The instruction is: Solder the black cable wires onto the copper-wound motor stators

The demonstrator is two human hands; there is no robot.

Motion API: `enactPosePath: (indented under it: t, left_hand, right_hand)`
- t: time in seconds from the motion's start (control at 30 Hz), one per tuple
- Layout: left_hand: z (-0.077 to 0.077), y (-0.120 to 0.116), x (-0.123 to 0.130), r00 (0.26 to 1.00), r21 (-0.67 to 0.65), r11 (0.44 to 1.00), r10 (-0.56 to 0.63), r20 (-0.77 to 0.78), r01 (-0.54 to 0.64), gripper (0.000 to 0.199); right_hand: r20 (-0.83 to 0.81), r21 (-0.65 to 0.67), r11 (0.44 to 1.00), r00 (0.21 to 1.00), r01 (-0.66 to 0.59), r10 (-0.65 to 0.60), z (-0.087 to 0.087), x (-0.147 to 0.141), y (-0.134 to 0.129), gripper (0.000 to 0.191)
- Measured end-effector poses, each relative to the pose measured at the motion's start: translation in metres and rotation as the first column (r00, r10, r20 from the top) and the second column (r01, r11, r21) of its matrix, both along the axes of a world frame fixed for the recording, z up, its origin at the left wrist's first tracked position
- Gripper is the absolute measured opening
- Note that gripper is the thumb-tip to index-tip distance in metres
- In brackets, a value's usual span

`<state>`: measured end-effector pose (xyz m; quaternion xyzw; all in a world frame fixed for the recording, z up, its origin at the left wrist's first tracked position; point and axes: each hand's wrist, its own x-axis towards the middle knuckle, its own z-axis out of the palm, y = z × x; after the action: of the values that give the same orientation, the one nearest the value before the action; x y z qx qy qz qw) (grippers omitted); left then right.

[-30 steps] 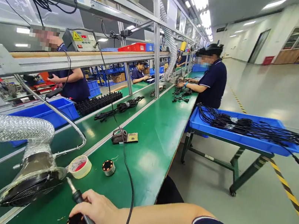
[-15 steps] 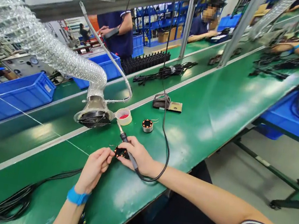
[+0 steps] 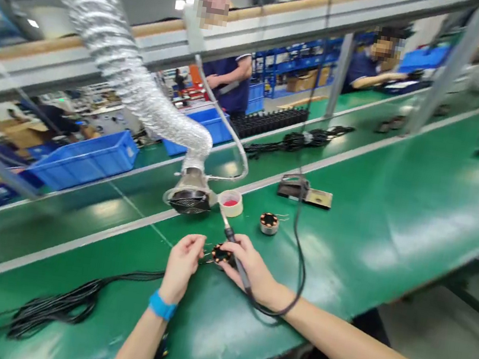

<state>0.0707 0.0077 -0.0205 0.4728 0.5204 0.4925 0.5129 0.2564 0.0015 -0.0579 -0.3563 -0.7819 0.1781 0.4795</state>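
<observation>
My right hand (image 3: 253, 268) is closed around the grey handle of a soldering iron (image 3: 237, 257), whose tip points up and left. Its thumb and fingers also grip a small motor stator (image 3: 220, 254), a black ring with copper windings and thin wire leads. Just left of the stator, my left hand (image 3: 182, 264) is closed in a pinch near those leads; what lies between the fingertips is too small to make out. A black cable (image 3: 135, 276) runs up to this hand from the left. A second stator (image 3: 269, 223) with a silver side rests beyond my right hand.
A cream round tub (image 3: 230, 203) with red inside stands by a fume extractor hood (image 3: 192, 196) on a foil duct. Behind the second stator is a soldering iron stand (image 3: 294, 189). Coiled black cable (image 3: 56, 308) lies left. Co-workers and blue bins (image 3: 84, 159) are across the bench.
The view has swung left, so everything sits farther right. My left hand has drawn slightly away from the stator, leaving its leads visible. My right hand keeps hold of the iron and stator.
</observation>
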Motion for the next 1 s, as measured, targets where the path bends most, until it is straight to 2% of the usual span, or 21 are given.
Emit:
enactPosePath:
  t: [0.17, 0.3, 0.47, 0.7, 0.83, 0.9, 1.0]
  left_hand:
    - [-0.001, 0.005, -0.001, 0.998, 0.031, 0.999, -0.034, -0.044, 0.035, 0.039]
    - [-0.002, 0.001, -0.007, 0.995, -0.002, 0.997, -0.072, 0.072, 0.073, 0.039]
    - [-0.001, -0.002, -0.017, 0.979, -0.013, 1.0, -0.011, 0.204, 0.014, 0.04]
    - [-0.005, -0.008, -0.015, 0.995, -0.069, 0.994, -0.083, 0.056, 0.087, 0.039]
    - [-0.01, -0.005, -0.011, 0.993, -0.061, 0.992, -0.109, 0.044, 0.111, 0.039]
    - [-0.012, -0.004, -0.011, 0.995, -0.055, 0.994, -0.097, 0.039, 0.099, 0.04]
    - [-0.01, -0.004, -0.014, 1.0, -0.046, 0.999, -0.016, 0.007, 0.016, 0.041]
  right_hand:
    - [-0.012, 0.011, 1.0, 1.0, -0.017, 0.017, 0.002, -0.002, 0.003, 0.03]
    - [0.017, 0.021, 0.999, 0.999, -0.031, 0.031, 0.007, -0.005, 0.003, 0.029]
    - [0.044, 0.015, 0.999, 0.998, -0.043, 0.042, 0.004, -0.01, 0.011, 0.028]
    - [0.097, 0.035, 0.998, 0.994, -0.053, 0.049, 0.0, -0.012, 0.022, 0.03]
    - [0.091, 0.01, 0.999, 0.995, -0.049, 0.048, 0.0, -0.012, 0.022, 0.031]
    - [0.077, -0.002, 0.999, 0.996, -0.036, 0.036, 0.001, -0.011, 0.021, 0.032]
    - [0.046, 0.007, 1.0, 0.999, -0.016, 0.016, 0.004, -0.01, 0.017, 0.034]
